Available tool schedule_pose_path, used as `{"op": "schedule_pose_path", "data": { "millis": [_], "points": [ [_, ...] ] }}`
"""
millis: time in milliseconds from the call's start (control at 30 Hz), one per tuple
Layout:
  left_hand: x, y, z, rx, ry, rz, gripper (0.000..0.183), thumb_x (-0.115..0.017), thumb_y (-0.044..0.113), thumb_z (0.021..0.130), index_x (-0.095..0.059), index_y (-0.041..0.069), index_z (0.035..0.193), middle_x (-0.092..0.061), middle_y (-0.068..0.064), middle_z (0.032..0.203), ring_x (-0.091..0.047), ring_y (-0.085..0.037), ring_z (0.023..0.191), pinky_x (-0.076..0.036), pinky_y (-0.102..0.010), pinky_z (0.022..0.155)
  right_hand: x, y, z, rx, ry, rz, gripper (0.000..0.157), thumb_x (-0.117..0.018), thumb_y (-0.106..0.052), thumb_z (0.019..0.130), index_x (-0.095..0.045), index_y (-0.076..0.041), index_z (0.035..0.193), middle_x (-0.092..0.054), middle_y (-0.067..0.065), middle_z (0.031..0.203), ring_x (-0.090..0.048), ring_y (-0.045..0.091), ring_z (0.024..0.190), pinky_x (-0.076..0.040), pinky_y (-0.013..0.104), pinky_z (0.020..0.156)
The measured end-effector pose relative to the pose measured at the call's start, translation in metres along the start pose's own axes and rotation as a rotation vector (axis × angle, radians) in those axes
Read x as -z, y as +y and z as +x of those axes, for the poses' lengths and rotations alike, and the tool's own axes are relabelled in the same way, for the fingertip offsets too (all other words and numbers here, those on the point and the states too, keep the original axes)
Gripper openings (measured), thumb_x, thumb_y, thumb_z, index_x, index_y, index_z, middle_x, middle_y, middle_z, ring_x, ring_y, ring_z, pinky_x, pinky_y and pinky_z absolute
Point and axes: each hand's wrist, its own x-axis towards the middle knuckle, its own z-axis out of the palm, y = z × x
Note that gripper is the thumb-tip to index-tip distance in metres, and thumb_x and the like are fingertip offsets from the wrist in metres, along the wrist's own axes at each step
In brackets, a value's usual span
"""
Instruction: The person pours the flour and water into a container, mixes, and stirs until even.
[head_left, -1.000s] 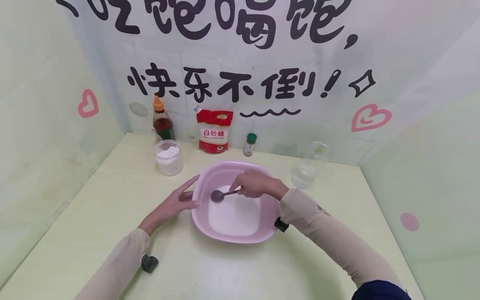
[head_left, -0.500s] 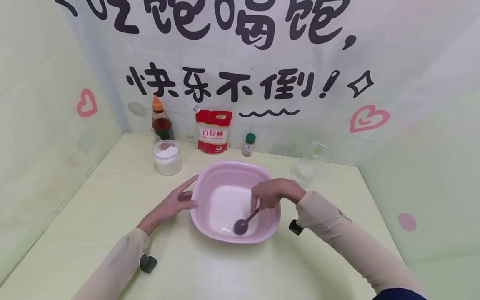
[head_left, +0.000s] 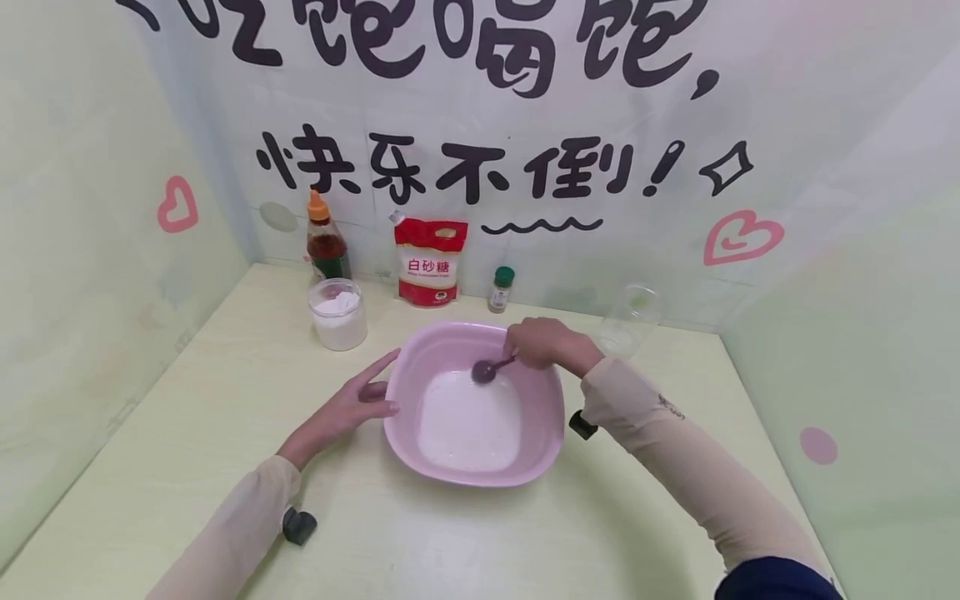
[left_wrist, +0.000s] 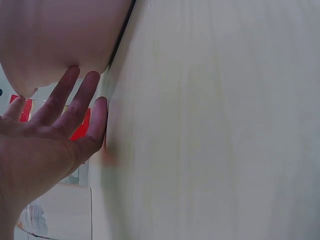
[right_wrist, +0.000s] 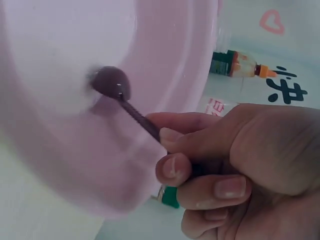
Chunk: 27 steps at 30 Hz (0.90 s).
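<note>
A pink plastic basin [head_left: 551, 400] stands mid-table with white liquid [head_left: 468, 425] in its bottom. My left hand [head_left: 347, 412] steadies its left side. In the left wrist view the left fingers [left_wrist: 75, 110] are spread and fairly straight, their tips against the basin's outer wall [left_wrist: 55, 40]. Over the basin's back right part, my right hand [head_left: 543, 342] grips a dark brown spoon [head_left: 484, 372] by its handle. The right wrist view shows thumb and curled fingers round that handle, with the spoon's bowl [right_wrist: 111, 82] at the edge of the liquid.
Behind the basin stand a sauce bottle [head_left: 327, 246] with an orange cap, a jar of white powder [head_left: 339, 321], a red-and-white sugar bag [head_left: 429, 265] and a small green-capped bottle [head_left: 501, 290]. A clear cup [head_left: 626, 321] stands back right, partly behind the right arm. Walls enclose the table.
The right hand has swept the spoon from the basin's left, to the front, then to the back right. The left hand and basin stay in place.
</note>
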Motion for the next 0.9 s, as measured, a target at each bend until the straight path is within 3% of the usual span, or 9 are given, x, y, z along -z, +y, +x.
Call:
{"op": "schedule_pose_path", "data": {
  "millis": [100,200,333,500,667,733,900],
  "points": [
    [-0.001,0.001,0.000,-0.007,0.002,-0.005,0.084,-0.068,0.022,0.094,-0.018,0.033,0.160,-0.048,-0.027,0.149,-0.054,-0.041,0.132,-0.032,-0.062,0.115,-0.003,-0.011,0.010,0.060,0.013,0.017,0.040,-0.054,0.002,0.091,-0.076,-0.020,0.116,-0.072,0.003,0.106,-0.057,0.021,0.089,-0.051,0.036,0.082],
    [-0.001,0.001,-0.001,-0.013,0.003,-0.008,0.085,-0.069,0.022,0.093,-0.017,0.031,0.161,-0.048,-0.028,0.148,-0.055,-0.042,0.131,-0.031,-0.062,0.115,-0.008,-0.024,0.017,0.134,-0.009,0.069,0.036,-0.058,0.000,0.094,-0.075,-0.020,0.119,-0.073,0.002,0.116,-0.061,0.020,0.095,-0.053,0.034,0.088],
    [-0.001,0.001,-0.001,-0.015,0.002,-0.013,0.086,-0.069,0.022,0.093,-0.017,0.030,0.161,-0.047,-0.028,0.149,-0.055,-0.043,0.131,-0.030,-0.062,0.115,-0.015,-0.040,0.017,0.230,-0.058,0.087,0.029,-0.065,-0.003,0.094,-0.077,-0.018,0.116,-0.076,0.000,0.114,-0.061,0.015,0.089,-0.052,0.025,0.080],
    [-0.002,0.000,0.000,-0.021,0.004,-0.015,0.085,-0.069,0.022,0.093,-0.018,0.030,0.161,-0.049,-0.028,0.148,-0.055,-0.042,0.131,-0.031,-0.062,0.115,-0.024,-0.044,0.001,0.288,-0.179,0.084,0.028,-0.066,-0.004,0.093,-0.078,-0.023,0.110,-0.076,-0.004,0.107,-0.054,0.009,0.076,-0.043,0.018,0.067],
    [-0.001,-0.001,0.001,-0.012,0.007,0.004,0.084,-0.069,0.022,0.094,-0.019,0.032,0.160,-0.050,-0.026,0.148,-0.055,-0.041,0.132,-0.032,-0.062,0.115,-0.019,-0.024,-0.021,0.228,-0.272,0.040,0.026,-0.068,-0.005,0.091,-0.080,-0.023,0.104,-0.076,-0.005,0.099,-0.050,0.007,0.070,-0.040,0.016,0.060],
    [-0.001,-0.001,0.001,-0.009,0.009,0.011,0.083,-0.068,0.021,0.094,-0.019,0.033,0.160,-0.050,-0.026,0.148,-0.054,-0.042,0.133,-0.032,-0.062,0.115,-0.015,-0.013,-0.027,0.145,-0.288,0.042,0.025,-0.068,-0.002,0.090,-0.081,-0.021,0.100,-0.073,-0.002,0.090,-0.049,0.008,0.068,-0.039,0.017,0.058],
    [-0.001,-0.001,0.001,-0.014,0.008,0.011,0.082,-0.066,0.019,0.095,-0.019,0.033,0.160,-0.049,-0.026,0.148,-0.053,-0.043,0.133,-0.031,-0.063,0.115,-0.004,0.007,-0.031,-0.039,-0.205,0.031,0.020,-0.062,0.001,0.089,-0.074,-0.016,0.091,-0.059,0.001,0.080,-0.048,0.014,0.070,-0.039,0.023,0.060]
  ]
}}
